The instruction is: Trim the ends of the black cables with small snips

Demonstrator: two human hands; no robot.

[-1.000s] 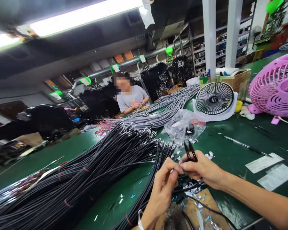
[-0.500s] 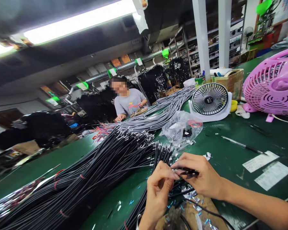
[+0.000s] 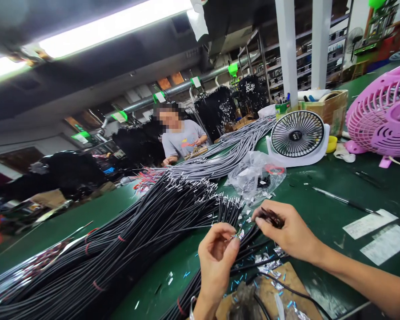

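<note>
A green workbench (image 3: 320, 213) carries a long heap of black cables (image 3: 126, 240). Above its near end, the right hand (image 3: 288, 233) closes around black thread snips (image 3: 270, 218), while the left hand (image 3: 216, 255) pinches a stripped cable end (image 3: 236, 234) between thumb and forefinger.

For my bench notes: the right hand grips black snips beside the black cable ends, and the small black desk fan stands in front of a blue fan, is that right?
Not quite: in the head view the big fan is pink, not blue. The right hand does grip black snips beside the black cable ends, with the black desk fan nearby.
</note>
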